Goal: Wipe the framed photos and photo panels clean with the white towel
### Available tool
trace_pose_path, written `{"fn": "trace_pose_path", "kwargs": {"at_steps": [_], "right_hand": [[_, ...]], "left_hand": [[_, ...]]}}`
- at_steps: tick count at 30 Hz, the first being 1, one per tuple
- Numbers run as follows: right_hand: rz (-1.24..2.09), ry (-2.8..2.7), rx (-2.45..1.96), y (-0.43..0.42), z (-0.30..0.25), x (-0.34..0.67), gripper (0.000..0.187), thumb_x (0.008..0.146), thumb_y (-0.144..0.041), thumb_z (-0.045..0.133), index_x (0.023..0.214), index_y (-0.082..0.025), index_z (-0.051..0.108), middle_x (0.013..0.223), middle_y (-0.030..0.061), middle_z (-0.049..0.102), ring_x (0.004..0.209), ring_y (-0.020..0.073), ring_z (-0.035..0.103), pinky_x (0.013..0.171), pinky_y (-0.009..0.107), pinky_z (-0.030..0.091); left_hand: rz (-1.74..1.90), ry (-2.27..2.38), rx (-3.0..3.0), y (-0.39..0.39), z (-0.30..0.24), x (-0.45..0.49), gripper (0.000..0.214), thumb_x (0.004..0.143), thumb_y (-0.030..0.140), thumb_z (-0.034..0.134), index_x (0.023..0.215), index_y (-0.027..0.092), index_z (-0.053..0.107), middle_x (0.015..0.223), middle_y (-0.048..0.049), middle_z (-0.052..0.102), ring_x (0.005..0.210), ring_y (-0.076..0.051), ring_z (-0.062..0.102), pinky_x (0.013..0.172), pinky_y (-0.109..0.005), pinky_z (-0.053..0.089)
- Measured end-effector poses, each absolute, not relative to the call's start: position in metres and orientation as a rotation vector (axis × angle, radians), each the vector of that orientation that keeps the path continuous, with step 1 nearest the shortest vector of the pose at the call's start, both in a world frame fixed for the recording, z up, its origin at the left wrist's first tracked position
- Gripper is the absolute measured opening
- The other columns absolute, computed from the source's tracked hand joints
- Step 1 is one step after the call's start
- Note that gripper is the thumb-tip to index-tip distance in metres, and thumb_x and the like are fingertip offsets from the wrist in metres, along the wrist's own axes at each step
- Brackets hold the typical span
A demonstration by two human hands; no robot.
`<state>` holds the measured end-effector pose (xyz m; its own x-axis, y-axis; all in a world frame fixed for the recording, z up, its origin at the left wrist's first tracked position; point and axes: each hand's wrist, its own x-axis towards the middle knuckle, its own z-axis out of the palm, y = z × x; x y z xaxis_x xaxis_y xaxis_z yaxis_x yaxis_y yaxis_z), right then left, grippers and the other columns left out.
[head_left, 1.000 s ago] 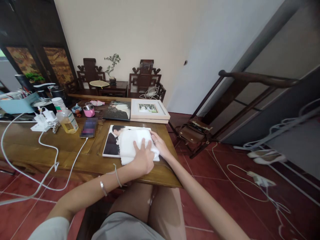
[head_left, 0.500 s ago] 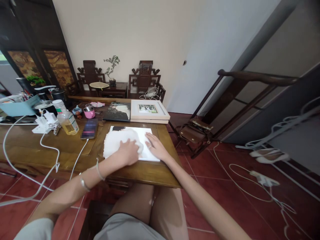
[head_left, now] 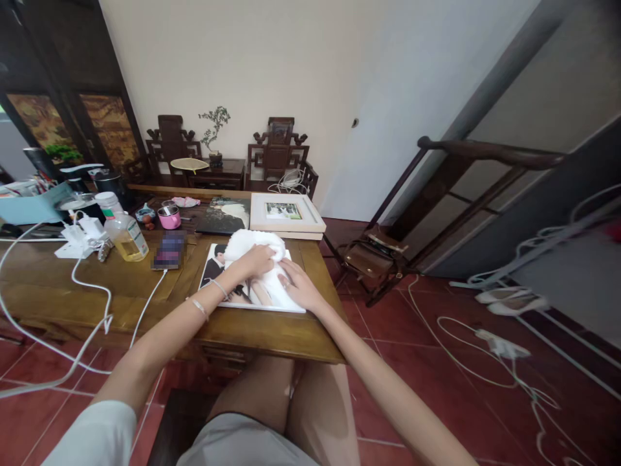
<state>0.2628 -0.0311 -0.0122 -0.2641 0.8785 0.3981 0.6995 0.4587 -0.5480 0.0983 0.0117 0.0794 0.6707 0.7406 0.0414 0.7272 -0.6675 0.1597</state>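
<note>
A large unframed photo print lies flat on the wooden table in front of me. My left hand presses a bunched white cloth onto the print's far edge, fingers curled over it. Flat on the print's right side rests my right hand, fingers spread, holding the print still. Both forearms reach in from below.
Beyond the print lie a white framed picture and a dark photo. To the left are a phone on a cable, an oil bottle, a pink cup and chargers. The table's right edge drops to red tiled floor with cables.
My left hand swept the cloth from the print's right side across to its left, then up to the far edge. More of the picture is uncovered now. My right hand stayed flat on the print.
</note>
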Motion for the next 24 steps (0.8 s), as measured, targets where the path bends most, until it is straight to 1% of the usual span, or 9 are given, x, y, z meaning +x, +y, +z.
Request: {"fn": "trace_pose_path", "kwargs": {"at_steps": [3, 5, 6, 9, 12, 15, 18, 21, 24], "right_hand": [[0.366, -2.022, -1.328, -0.031, -0.014, 0.262, 0.047, 0.090, -0.035, 0.040, 0.131, -0.016, 0.050, 0.142, 0.0129, 0.045, 0.134, 0.0268, 0.036, 0.112, 0.049, 0.029], [0.365, -2.019, -1.325, -0.031, -0.014, 0.262, 0.047, 0.090, -0.035, 0.040, 0.132, -0.016, 0.050, 0.142, 0.0124, 0.045, 0.134, 0.0263, 0.037, 0.112, 0.049, 0.029], [0.363, -2.019, -1.322, -0.031, -0.014, 0.263, 0.047, 0.090, -0.036, 0.040, 0.132, -0.016, 0.050, 0.142, 0.0124, 0.045, 0.134, 0.0261, 0.037, 0.112, 0.049, 0.029], [0.364, -2.015, -1.319, -0.030, -0.015, 0.263, 0.047, 0.090, -0.036, 0.041, 0.131, -0.015, 0.051, 0.142, 0.0126, 0.045, 0.134, 0.0258, 0.037, 0.112, 0.048, 0.030], [0.366, -2.000, -1.320, -0.030, -0.016, 0.263, 0.046, 0.089, -0.035, 0.042, 0.131, -0.018, 0.051, 0.142, 0.0105, 0.046, 0.134, 0.0255, 0.037, 0.112, 0.049, 0.029], [0.356, -1.999, -1.322, -0.030, -0.016, 0.262, 0.046, 0.089, -0.034, 0.042, 0.131, -0.018, 0.051, 0.142, 0.0105, 0.046, 0.134, 0.0257, 0.037, 0.113, 0.049, 0.029], [0.342, -2.001, -1.330, -0.032, -0.015, 0.261, 0.046, 0.089, -0.034, 0.041, 0.131, -0.017, 0.051, 0.141, 0.0113, 0.047, 0.134, 0.0256, 0.037, 0.113, 0.049, 0.029], [0.334, -2.014, -1.339, -0.032, -0.014, 0.261, 0.048, 0.090, -0.034, 0.040, 0.131, -0.013, 0.051, 0.142, 0.0137, 0.046, 0.134, 0.0258, 0.037, 0.113, 0.048, 0.029], [0.333, -2.011, -1.338, -0.032, -0.014, 0.261, 0.048, 0.090, -0.034, 0.040, 0.131, -0.013, 0.051, 0.142, 0.0134, 0.046, 0.134, 0.0256, 0.037, 0.113, 0.048, 0.028]], "left_hand": [[0.137, 1.343, 2.731, 0.010, 0.075, 0.069, 0.031, 0.082, 0.009, 0.040, 0.102, 0.010, 0.063, 0.121, -0.0176, 0.058, 0.115, -0.030, 0.053, 0.104, -0.049, 0.033], [0.125, 1.465, 2.710, 0.011, 0.072, 0.046, 0.031, 0.083, 0.010, 0.039, 0.105, 0.010, 0.062, 0.127, -0.0190, 0.054, 0.125, -0.033, 0.044, 0.105, -0.057, 0.028], [0.116, 1.525, 2.702, 0.012, 0.071, 0.034, 0.032, 0.083, 0.010, 0.038, 0.106, 0.010, 0.061, 0.131, -0.0184, 0.052, 0.131, -0.032, 0.038, 0.105, -0.059, 0.026], [0.084, 1.604, 2.709, 0.012, 0.067, 0.005, 0.035, 0.083, 0.007, 0.034, 0.105, 0.012, 0.061, 0.141, -0.0139, 0.044, 0.139, -0.028, 0.025, 0.108, -0.057, 0.023], [0.059, 1.536, 2.751, -0.002, 0.068, -0.011, 0.034, 0.082, 0.006, 0.033, 0.101, 0.011, 0.061, 0.146, -0.0118, 0.037, 0.140, -0.027, 0.021, 0.110, -0.055, 0.022], [0.010, 1.461, 2.776, -0.034, 0.073, -0.017, 0.032, 0.082, 0.005, 0.033, 0.096, 0.010, 0.062, 0.150, -0.0114, 0.031, 0.141, -0.027, 0.018, 0.111, -0.055, 0.020], [-0.050, 1.368, 2.765, -0.079, 0.080, -0.019, 0.031, 0.082, 0.004, 0.033, 0.091, 0.010, 0.062, 0.150, -0.0105, 0.029, 0.142, -0.026, 0.016, 0.113, -0.051, 0.019], [-0.054, 1.249, 2.760, -0.123, 0.083, -0.022, 0.032, 0.080, 0.002, 0.035, 0.089, 0.012, 0.063, 0.150, -0.0074, 0.030, 0.143, -0.022, 0.014, 0.116, -0.047, 0.017], [-0.027, 1.155, 2.756, -0.146, 0.082, -0.023, 0.031, 0.078, 0.001, 0.037, 0.087, 0.014, 0.063, 0.152, -0.0039, 0.026, 0.143, -0.020, 0.012, 0.117, -0.044, 0.014]]}}
